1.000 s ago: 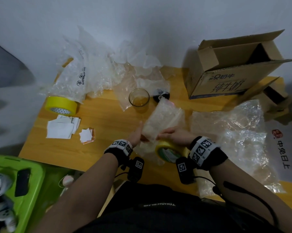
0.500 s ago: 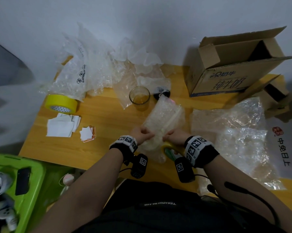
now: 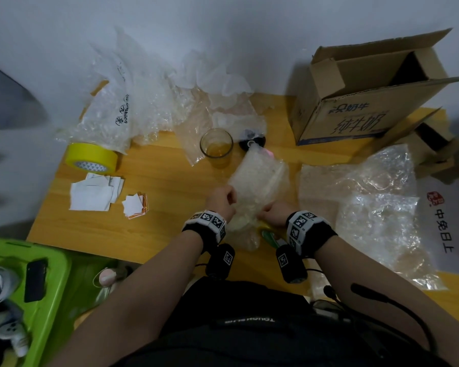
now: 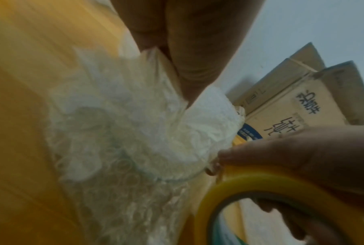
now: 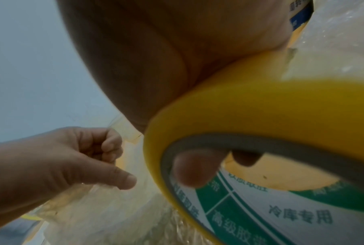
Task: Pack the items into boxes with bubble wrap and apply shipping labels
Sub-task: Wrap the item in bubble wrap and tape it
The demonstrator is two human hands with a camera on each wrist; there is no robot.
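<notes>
We note the right hand (image 3: 273, 211) curled around a yellow tape roll (image 5: 260, 116) whose core reads "冷库专用", and the left hand (image 3: 220, 201) pinching the bubble-wrapped bundle (image 3: 257, 186) at the table's (image 3: 157, 207) near middle. Far left, loose wrap (image 3: 112, 112) reads "cushion"; far right, the open box (image 3: 355, 112) reads "纯牛奶".

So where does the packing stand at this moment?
Done: one item is rolled in bubble wrap, the wrapped bundle. In hand: the left hand pinches its near end while the right hand holds a yellow tape roll against it, apparently taping it shut. Left: the glass stands unwrapped, the cardboard box sits open, and the paper labels lie unused on the table.
</notes>
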